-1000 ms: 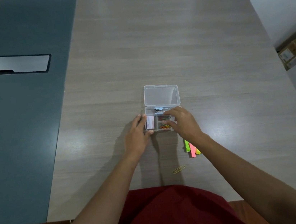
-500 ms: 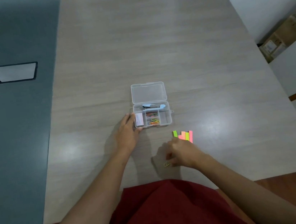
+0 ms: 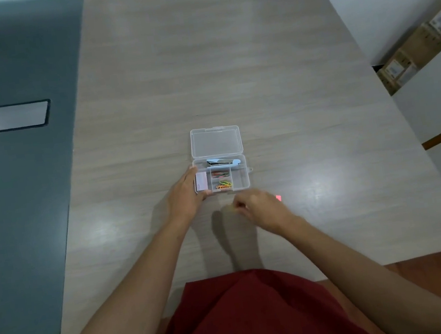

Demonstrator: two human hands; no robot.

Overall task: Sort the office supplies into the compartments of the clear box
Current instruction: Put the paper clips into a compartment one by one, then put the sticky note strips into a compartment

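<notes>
The clear box (image 3: pixel 243 182) lies open on the wooden table, its lid (image 3: pixel 215 142) folded flat away from me. A light-blue stapler (image 3: pixel 223 162) fills the back compartment. A pale staple pack (image 3: pixel 201 182) sits in the left one. Coloured paper clips (image 3: pixel 224 184) lie in the two middle ones. My left hand (image 3: pixel 186 196) grips the box's left front corner. My right hand (image 3: pixel 261 209) hovers just in front of the box, fingertips pinched on a blurred yellow paper clip (image 3: pixel 231 207). It covers the sticky flags, and only a pink tip (image 3: pixel 278 198) shows.
A grey-blue strip with a metal hatch (image 3: pixel 4 118) runs along the table's left side. Cardboard boxes (image 3: pixel 419 48) stand on the floor beyond the right edge. The table's near edge is close to my red shirt.
My right hand left the box, dropped to the loose yellow paper clip near the table edge, and has now risen toward the box with it. My left hand stayed on the box.
</notes>
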